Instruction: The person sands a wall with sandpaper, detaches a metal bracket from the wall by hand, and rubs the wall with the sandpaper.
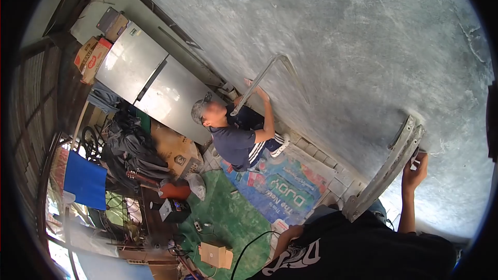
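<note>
My right hand (413, 172) is raised against the grey wall, its fingers closed around a small silvery-white piece (415, 163) too small to name. Right beside that hand, a long metal bracket arm (386, 171) juts out from the wall, its outer end in front of my black shirt. Low at the left of my body is my left forearm with part of my left hand (294, 232); the fingers are hidden. Farther along the wall, a co-worker (236, 137) crouches with an arm raised beside a second metal bracket arm (264, 75).
A printed blue sheet (282, 189) and a green mat (223, 212) cover the floor. A steel refrigerator (155, 83) stands past the co-worker, with boxes (93, 58) on top. A guitar (174, 190), an open carton (215, 255) and a black cable (249, 246) lie to the left.
</note>
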`<state>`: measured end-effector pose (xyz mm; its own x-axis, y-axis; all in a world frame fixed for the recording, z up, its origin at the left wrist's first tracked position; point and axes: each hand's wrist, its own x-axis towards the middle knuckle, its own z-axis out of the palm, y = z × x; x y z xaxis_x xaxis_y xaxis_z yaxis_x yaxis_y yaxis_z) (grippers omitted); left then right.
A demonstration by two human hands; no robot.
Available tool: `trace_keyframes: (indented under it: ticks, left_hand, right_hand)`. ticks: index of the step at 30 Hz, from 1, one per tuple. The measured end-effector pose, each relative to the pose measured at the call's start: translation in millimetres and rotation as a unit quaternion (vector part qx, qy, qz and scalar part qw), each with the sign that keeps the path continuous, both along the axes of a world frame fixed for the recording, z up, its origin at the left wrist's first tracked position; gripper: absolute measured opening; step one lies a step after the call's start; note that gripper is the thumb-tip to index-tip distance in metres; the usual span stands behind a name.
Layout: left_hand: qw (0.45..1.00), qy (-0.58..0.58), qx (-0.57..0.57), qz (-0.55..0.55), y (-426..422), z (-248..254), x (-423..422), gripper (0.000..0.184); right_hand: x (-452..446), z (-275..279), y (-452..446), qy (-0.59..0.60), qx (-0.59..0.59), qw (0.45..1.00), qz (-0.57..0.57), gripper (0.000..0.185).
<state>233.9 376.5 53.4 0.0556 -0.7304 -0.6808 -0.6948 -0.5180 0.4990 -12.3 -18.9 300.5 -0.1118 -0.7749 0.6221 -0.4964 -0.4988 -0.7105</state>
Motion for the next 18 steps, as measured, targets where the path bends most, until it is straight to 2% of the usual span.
trace_keyframes:
  ticks: [2, 3, 4, 5, 7, 11, 13, 14, 16, 17, 18]
  left_hand:
    - [0.999, -0.032, 0.035, 0.009, -28.3, 69.4, -6.8, 0.044]
    - [0.993, -0.022, 0.066, 0.091, -45.9, 119.4, -11.0, 0.039]
    - [0.980, -0.012, 0.097, 0.171, -54.0, 142.9, -13.1, 0.036]
    - [0.980, -0.011, 0.098, 0.172, -52.2, 136.4, -15.6, 0.036]
    - [0.952, -0.165, 0.070, 0.249, -50.4, 125.9, -21.5, 0.033]
    - [0.965, -0.100, 0.099, 0.220, -49.8, 135.7, -6.6, 0.029]
    - [0.968, -0.001, 0.116, 0.221, -48.0, 135.5, -0.8, 0.033]
    - [0.968, 0.000, 0.116, 0.224, -47.8, 132.4, -1.1, 0.033]
    - [0.958, 0.012, 0.154, 0.241, -52.2, 120.1, -2.3, 0.050]
    - [0.958, 0.013, 0.152, 0.242, -50.3, 110.9, -6.5, 0.050]
    - [0.956, -0.029, 0.106, 0.271, -48.1, 107.4, -13.6, 0.051]
  right_hand:
    - [1.1, 1.8, -1.1, 0.001, -0.003, 1.000, 0.002, 0.019]
    - [2.4, 2.6, -1.3, 0.001, -0.004, 1.000, 0.007, 0.017]
    - [4.7, 4.6, -2.4, 0.002, -0.004, 1.000, 0.008, 0.017]
    - [6.7, 7.3, -3.9, -0.015, 0.000, 1.000, 0.018, 0.017]
    - [6.1, 7.1, -4.1, -0.031, 0.004, 0.999, 0.028, 0.017]
    - [1.7, 2.5, -3.1, -0.007, 0.006, 1.000, 0.013, 0.017]
    - [-0.7, 2.0, -1.4, -0.018, 0.018, 1.000, 0.012, 0.016]
    - [-1.7, 0.5, -1.4, -0.017, 0.019, 1.000, 0.016, 0.016]
    - [-3.4, -1.3, -2.9, -0.013, 0.012, 1.000, 0.009, 0.022]
    - [-3.2, 0.3, -3.8, -0.012, 0.010, 1.000, 0.010, 0.022]
    - [-2.4, 2.5, -4.2, -0.009, 0.006, 1.000, 0.006, 0.021]
